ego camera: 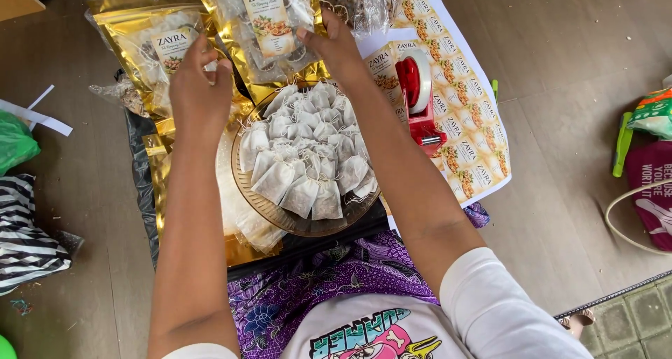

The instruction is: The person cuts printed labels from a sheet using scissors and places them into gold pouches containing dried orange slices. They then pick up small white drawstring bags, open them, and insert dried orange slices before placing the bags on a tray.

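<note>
1. Up at the top centre of the frame, a gold-edged pouch [269,30] with a clear front and a printed label is held between both hands.
2. Its long axis runs up and down the frame, slightly tilted, with the lower end pointing toward the person and the upper end cut off by the top edge.
3. On the pouch's right edge, the right hand [336,44] is closed, thumb on the front.
4. At the lower left corner of the pouch, the left hand [199,86] has its fingers curled, and it partly overlaps a second gold pouch [150,47] lying in the upper left.
5. Just below the held pouch, a round glass plate [280,215] carries a heap of small white filter sachets [308,149] at the centre of the frame.
6. Right of the plate stands a red tape dispenser [418,96] on a sheet of printed labels [469,121].
7. Everything rests on a wooden floor [574,121].
</note>
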